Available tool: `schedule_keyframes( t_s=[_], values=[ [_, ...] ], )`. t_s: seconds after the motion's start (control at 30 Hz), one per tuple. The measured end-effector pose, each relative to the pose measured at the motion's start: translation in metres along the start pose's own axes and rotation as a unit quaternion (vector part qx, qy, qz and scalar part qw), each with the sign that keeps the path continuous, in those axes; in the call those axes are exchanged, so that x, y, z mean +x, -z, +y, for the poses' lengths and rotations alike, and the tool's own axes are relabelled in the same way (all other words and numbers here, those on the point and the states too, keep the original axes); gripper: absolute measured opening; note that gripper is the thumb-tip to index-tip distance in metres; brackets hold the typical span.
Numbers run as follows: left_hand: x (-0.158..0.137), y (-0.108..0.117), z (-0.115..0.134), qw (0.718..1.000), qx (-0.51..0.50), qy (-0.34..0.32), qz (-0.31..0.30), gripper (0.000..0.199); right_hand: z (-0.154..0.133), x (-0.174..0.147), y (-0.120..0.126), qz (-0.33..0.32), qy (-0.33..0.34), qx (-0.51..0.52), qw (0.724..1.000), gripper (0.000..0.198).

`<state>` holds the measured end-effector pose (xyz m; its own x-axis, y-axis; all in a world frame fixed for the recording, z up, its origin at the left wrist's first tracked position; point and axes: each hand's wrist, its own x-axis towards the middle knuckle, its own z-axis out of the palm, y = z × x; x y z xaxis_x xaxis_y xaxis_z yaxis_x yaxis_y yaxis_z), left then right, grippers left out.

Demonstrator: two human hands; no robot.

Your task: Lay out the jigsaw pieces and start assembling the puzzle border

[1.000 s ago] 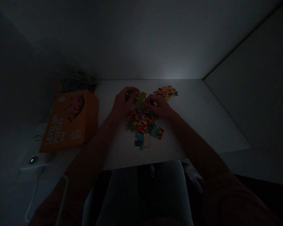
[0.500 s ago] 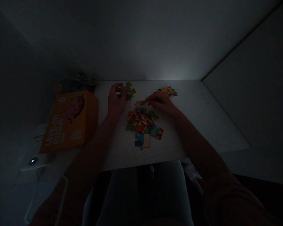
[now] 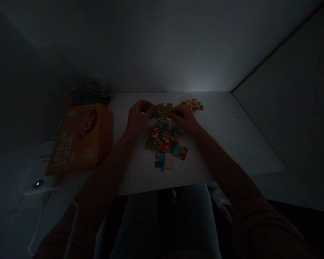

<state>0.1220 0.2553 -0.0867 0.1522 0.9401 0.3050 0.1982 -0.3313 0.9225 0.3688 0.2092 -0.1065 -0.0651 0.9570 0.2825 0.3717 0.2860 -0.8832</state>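
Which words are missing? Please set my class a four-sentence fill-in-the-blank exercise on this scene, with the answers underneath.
1. The puzzle piece between the left hand and the right hand is coloured ____.
2. The smaller, farther pile of pieces lies closer to the ____ hand.
3. The lettering on the box reads "LEVEL UP! ____".
4. The main colour of that box is ____.

Missing words: green; right; PUZZLES; orange.
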Motion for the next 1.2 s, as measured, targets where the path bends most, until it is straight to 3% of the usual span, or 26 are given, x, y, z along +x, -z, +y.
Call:
schedule_keyframes(
  t_s=[0.17,0.43,0.67,0.8,0.93,1.03,1.2],
  values=[
    [0.007,0.008,-0.005,0.994,0.022,-0.021,0.110,0.033,0.001,0.006,0.004,0.027,-0.022,0.067,0.997,0.053],
    [0.008,0.006,-0.002,0.993,-0.032,0.035,0.107,0.043,-0.003,0.007,0.020,0.119,-0.024,0.086,0.989,0.064],
    [0.007,0.005,0.003,0.991,-0.040,0.061,0.110,0.035,-0.002,0.008,0.019,0.091,-0.012,0.073,0.993,0.064],
    [0.006,0.003,0.006,0.989,-0.068,0.080,0.100,0.028,0.007,0.005,0.041,0.152,0.002,-0.001,0.988,0.058],
    [0.004,0.000,0.008,0.989,-0.082,0.096,0.074,0.026,0.023,-0.002,0.071,0.196,-0.029,-0.174,0.965,0.041],
    [0.003,-0.002,0.009,0.988,-0.097,0.108,0.048,0.024,0.030,-0.003,0.076,0.193,-0.033,-0.242,0.950,0.030],
    [0.002,-0.002,0.012,0.989,-0.100,0.111,0.014,0.017,0.028,0.000,0.063,0.123,-0.013,-0.277,0.953,0.025]
  ],
)
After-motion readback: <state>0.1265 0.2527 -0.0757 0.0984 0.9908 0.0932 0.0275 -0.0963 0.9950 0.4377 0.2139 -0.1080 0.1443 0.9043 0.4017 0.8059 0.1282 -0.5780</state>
